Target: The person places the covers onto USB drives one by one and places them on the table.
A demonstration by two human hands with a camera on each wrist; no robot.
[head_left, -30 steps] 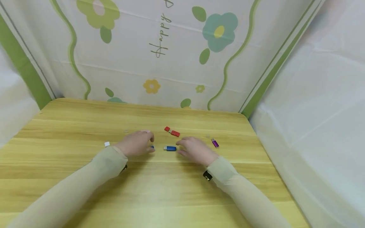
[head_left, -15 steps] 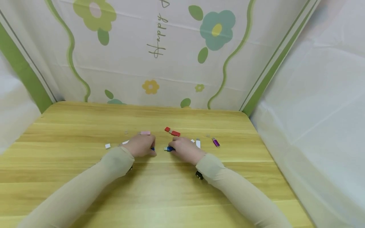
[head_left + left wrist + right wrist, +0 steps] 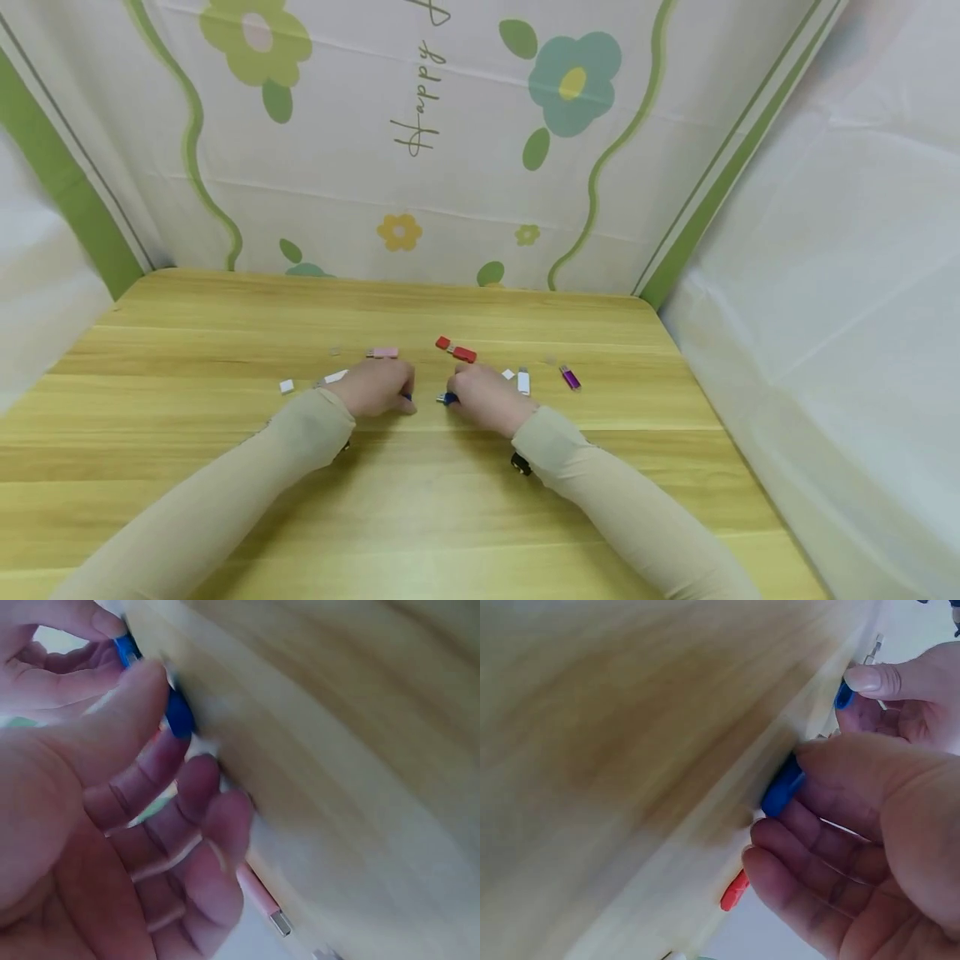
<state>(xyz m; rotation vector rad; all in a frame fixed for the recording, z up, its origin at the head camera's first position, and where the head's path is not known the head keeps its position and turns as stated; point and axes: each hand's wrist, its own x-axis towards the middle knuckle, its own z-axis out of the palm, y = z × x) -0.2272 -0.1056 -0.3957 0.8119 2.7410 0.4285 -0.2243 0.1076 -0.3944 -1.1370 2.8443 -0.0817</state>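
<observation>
Between my left thumb and forefinger is a small blue USB stick cap (image 3: 180, 714), pinched close over the table. Only a sliver of it shows past my left hand (image 3: 375, 388) in the head view. My right hand (image 3: 491, 398) pinches a blue USB stick (image 3: 783, 787) by its body, with the metal plug pointing left toward the cap. A short gap separates the two hands. Behind them lies a red USB stick (image 3: 464, 354), its red cap (image 3: 443, 342) close to the plug end.
A pink USB stick (image 3: 385, 353) and a white one (image 3: 336, 377) lie near my left hand, with a white cap (image 3: 287, 387) farther left. Beyond my right hand are another white stick (image 3: 523, 382), its cap (image 3: 507, 374) and a purple stick (image 3: 571, 378). A patterned curtain (image 3: 465, 183) hangs behind the table.
The blue USB stick lay on the table a second ago with my right hand beside it; my right hand has moved left and taken hold of it. My left hand still pinches the cap.
</observation>
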